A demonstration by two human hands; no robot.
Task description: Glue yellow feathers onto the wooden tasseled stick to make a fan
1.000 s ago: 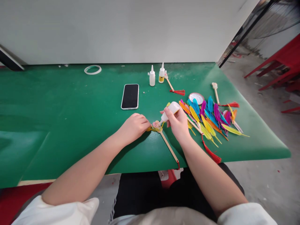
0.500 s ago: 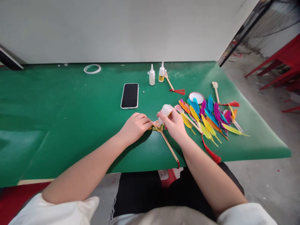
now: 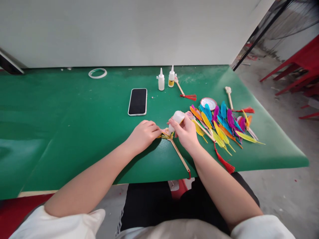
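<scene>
Gluing, seemingly: right grip (image 3: 184,132) is pinching a tilted white bottle (image 3: 177,118) over a wooden-handled piece (image 3: 179,155) lying on the table (image 3: 99,109). Left grip (image 3: 145,135) is touching its yellow-edged head, closure unclear; next move is calling for steady, sparing dosing.

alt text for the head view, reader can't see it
A right hand holds a small white plastic bottle tilted over the far end of a wooden stick, while the left hand touches yellow strands there. Multicoloured feathers and a black-screened phone lie on the green table; two white bottles stand behind.
</scene>
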